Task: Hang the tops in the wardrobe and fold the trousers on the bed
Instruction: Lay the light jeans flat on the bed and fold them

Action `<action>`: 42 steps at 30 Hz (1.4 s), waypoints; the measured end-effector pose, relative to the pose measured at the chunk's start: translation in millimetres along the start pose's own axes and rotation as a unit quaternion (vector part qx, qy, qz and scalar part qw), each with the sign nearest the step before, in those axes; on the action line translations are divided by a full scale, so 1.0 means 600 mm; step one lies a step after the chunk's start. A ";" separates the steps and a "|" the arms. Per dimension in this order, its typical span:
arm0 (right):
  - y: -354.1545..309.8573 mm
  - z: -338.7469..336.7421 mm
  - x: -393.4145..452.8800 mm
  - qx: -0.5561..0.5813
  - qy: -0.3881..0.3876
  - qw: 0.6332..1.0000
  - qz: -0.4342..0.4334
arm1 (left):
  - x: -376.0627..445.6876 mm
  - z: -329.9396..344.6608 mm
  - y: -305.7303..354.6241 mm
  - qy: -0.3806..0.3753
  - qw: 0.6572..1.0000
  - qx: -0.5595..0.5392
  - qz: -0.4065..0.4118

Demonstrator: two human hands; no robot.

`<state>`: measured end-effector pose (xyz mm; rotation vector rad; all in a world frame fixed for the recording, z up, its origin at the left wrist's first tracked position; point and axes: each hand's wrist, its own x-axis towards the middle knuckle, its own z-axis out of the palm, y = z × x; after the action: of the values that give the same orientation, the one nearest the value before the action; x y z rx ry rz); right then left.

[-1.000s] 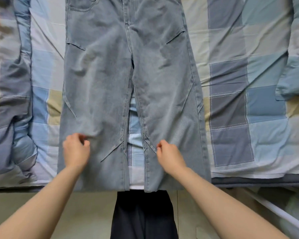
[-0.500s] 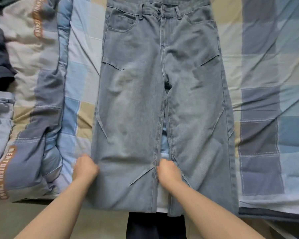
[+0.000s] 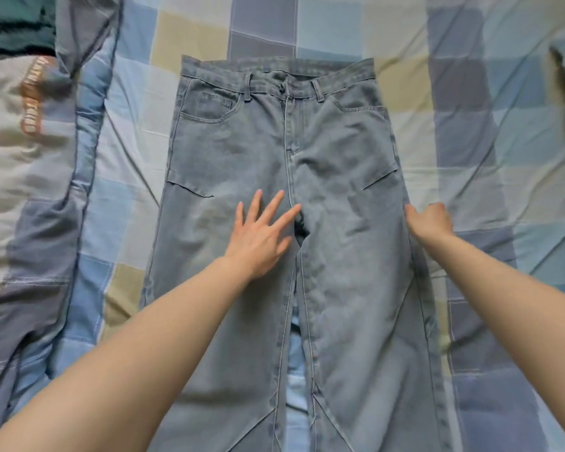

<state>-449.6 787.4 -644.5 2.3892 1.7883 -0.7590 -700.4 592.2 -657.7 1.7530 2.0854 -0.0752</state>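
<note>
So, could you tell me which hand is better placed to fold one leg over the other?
Probably the right hand: it grips the jeans at their outer edge, while the left hand lies flat by the crotch.

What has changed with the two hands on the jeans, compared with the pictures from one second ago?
Both hands moved up from the lower legs of the jeans toward the crotch. The left hand, which was curled at the left leg's outer edge, now lies flat with spread fingers beside the crotch seam. The right hand crossed from the inner seam to the right leg's outer edge and pinches it there. The jeans stay spread flat on the checked bedcover.
</note>
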 end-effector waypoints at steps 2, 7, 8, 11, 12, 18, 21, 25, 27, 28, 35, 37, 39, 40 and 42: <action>-0.011 0.010 0.037 0.035 -0.042 0.998 0.023 | 0.051 0.002 0.006 -0.021 1.000 -0.006 -0.003; -0.051 0.008 0.049 0.209 -0.152 0.966 -0.012 | 0.111 0.008 -0.008 -0.166 0.983 -0.059 -0.041; -0.067 0.001 0.034 0.255 -0.165 0.952 -0.042 | 0.116 0.001 -0.011 -0.183 0.977 -0.100 -0.047; -0.124 -0.009 -0.044 0.259 -0.159 0.926 -0.223 | 0.126 -0.040 -0.021 -0.133 0.891 -0.416 -0.125; -0.140 -0.005 -0.078 0.212 -0.152 0.923 -0.283 | 0.125 -0.056 -0.024 -0.088 0.813 -0.552 -0.160; -0.238 0.072 -0.249 -0.051 -0.322 0.844 -0.426 | 0.108 -0.113 -0.092 0.044 0.588 -0.780 -0.208; -0.295 0.102 -0.262 -0.129 -0.329 0.817 -0.456 | 0.092 -0.081 -0.136 0.092 0.695 -0.636 -0.323; -0.384 0.112 -0.218 -0.150 -0.152 0.853 -0.476 | 0.074 -0.048 -0.162 0.081 0.687 -0.651 -0.311; -0.427 0.116 -0.209 -0.226 -0.117 0.806 -0.534 | 0.076 -0.047 -0.158 0.089 0.719 -0.631 -0.277; -0.447 0.126 -0.213 -0.280 -0.115 0.763 -0.571 | 0.076 -0.049 -0.157 0.090 0.742 -0.613 -0.257; -0.557 0.163 -0.194 -0.439 0.040 0.633 -0.636 | 0.055 -0.095 -0.214 0.122 0.802 -0.558 -0.176; -0.584 0.165 -0.197 -0.390 0.063 0.682 -0.615 | 0.056 -0.118 -0.270 0.142 0.786 -0.573 -0.183; -0.608 0.172 -0.201 -0.352 0.101 0.708 -0.603 | 0.064 -0.130 -0.317 0.147 0.786 -0.565 -0.201; -0.613 0.179 -0.205 -0.346 0.115 0.716 -0.596 | 0.065 -0.124 -0.329 0.144 0.787 -0.558 -0.219; -0.619 0.202 -0.212 -0.351 0.114 0.717 -0.592 | 0.068 -0.103 -0.342 0.137 0.783 -0.546 -0.264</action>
<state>-857.5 754.4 -609.4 0.6856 2.8813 0.2889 -917.8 606.2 -660.3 0.4703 2.0163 1.0626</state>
